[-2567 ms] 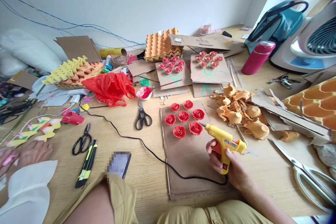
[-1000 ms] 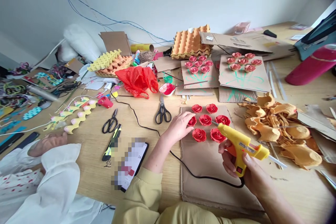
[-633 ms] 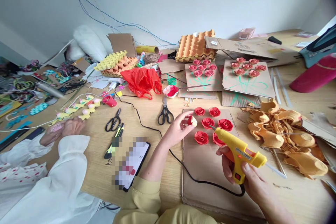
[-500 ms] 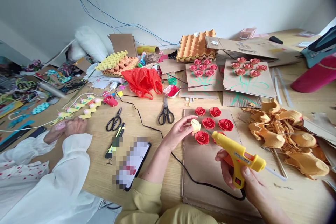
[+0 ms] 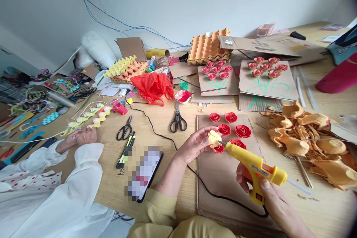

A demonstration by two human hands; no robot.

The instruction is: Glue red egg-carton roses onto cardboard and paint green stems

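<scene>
Between the fingers of my left hand [image 5: 195, 144] is a small paper-pulp flower [image 5: 214, 138], pale yellow on the side facing me. My right hand [image 5: 266, 193] is wrapped round the handle of a yellow hot glue gun [image 5: 252, 167]. Its nozzle points left and meets or nearly meets the flower's edge; I cannot tell whether they touch. A clear glue stick [image 5: 298, 185] sticks out of the gun's back. Beneath both hands lies a cardboard sheet [image 5: 216, 197] bearing several red flowers [image 5: 243, 131], one partly hidden behind the held flower.
Torn egg-carton pieces [image 5: 295, 145] are heaped at right. Black scissors [image 5: 178, 119], a cutter [image 5: 126, 150] and a phone [image 5: 146, 176] lie left of the cardboard. The gun's black cord [image 5: 195, 176] crosses the table. A co-worker's hands [image 5: 83, 135] rest near a yellow carton strip [image 5: 97, 119].
My left hand has turned the flower so that more of its pale side faces me. The glue gun's nozzle has come closer to it. The view has shifted slightly.
</scene>
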